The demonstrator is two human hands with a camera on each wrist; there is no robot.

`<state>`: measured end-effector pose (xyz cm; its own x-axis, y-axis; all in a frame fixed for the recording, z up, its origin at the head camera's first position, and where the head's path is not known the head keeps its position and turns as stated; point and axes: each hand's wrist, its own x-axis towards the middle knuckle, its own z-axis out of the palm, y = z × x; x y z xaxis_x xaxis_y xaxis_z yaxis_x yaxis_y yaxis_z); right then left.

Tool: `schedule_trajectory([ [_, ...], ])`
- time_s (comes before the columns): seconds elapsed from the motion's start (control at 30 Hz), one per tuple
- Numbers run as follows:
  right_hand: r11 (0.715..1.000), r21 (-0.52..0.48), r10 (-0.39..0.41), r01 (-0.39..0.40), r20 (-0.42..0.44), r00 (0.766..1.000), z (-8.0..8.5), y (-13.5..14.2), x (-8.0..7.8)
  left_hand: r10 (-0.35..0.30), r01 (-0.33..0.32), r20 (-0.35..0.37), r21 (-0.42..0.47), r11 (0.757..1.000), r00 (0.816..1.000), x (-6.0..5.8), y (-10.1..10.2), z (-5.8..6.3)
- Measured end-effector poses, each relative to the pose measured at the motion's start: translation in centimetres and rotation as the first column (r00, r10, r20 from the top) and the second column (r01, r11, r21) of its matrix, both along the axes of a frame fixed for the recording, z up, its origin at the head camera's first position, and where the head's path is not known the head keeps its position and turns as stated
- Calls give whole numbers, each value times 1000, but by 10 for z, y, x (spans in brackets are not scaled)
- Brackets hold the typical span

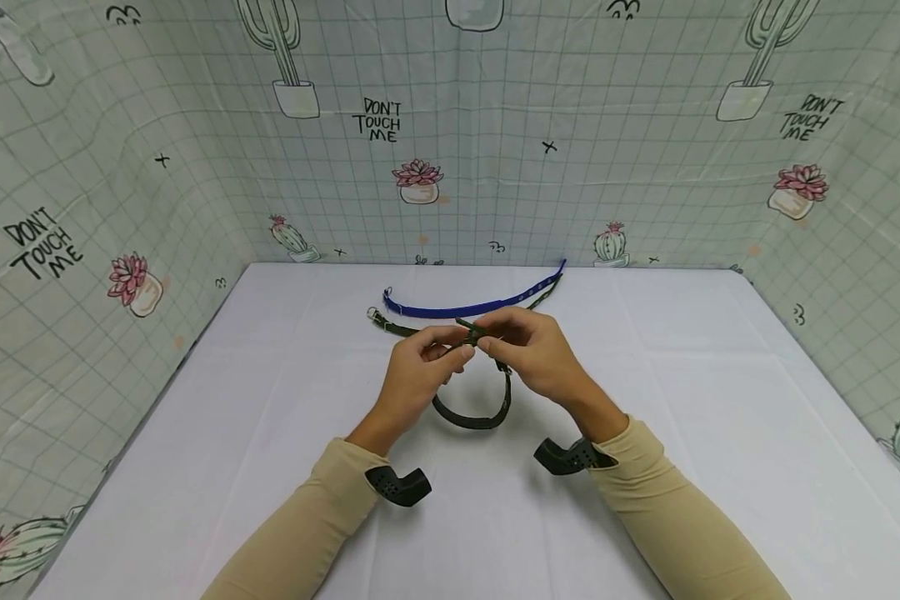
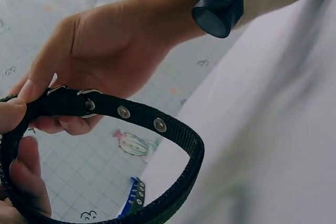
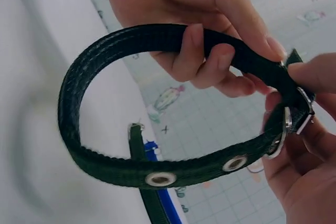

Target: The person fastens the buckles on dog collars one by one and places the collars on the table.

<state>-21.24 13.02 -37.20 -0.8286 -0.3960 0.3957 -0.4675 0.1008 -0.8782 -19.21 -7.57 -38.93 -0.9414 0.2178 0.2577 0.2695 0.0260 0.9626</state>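
Observation:
A dark green collar (image 1: 472,422) with metal eyelets is bent into a loop that hangs below both hands. The left hand (image 1: 420,367) holds its band; in the right wrist view, left-hand fingers (image 3: 220,59) curl round the strap. At the buckle (image 3: 304,111), the right hand (image 1: 536,350) pinches the strap, whose short tip (image 3: 295,59) sticks out beside the thumb. The strap passes through the buckle, and a D-ring (image 3: 286,129) sits beside it. In the left wrist view, two eyelets (image 2: 123,112) show on the band past the buckle.
Behind the hands, a blue collar (image 1: 450,313) lies stretched on the white table (image 1: 682,375). Another green collar (image 1: 393,327) lies just in front of it, partly hidden by the hands. A patterned cloth (image 1: 495,167) encloses the back and sides.

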Motion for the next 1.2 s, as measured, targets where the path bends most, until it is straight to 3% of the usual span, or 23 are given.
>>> schedule_trajectory([
  [0.33, 998, -60, -29, 30, 8, 1000, 1, -1, 0, 39, -39, 41, 7, 999, 998, -1, 0, 1],
  [0.7, 996, -57, -74, 73, -20, 997, 1, 2, -2, 23, -28, 191, 23, 999, 981, -1, -2, 3],
  [1.2, 997, -66, -44, 42, -40, 998, 2, 3, -2, 32, -43, 205, 48, 998, 978, 0, -1, 5],
])
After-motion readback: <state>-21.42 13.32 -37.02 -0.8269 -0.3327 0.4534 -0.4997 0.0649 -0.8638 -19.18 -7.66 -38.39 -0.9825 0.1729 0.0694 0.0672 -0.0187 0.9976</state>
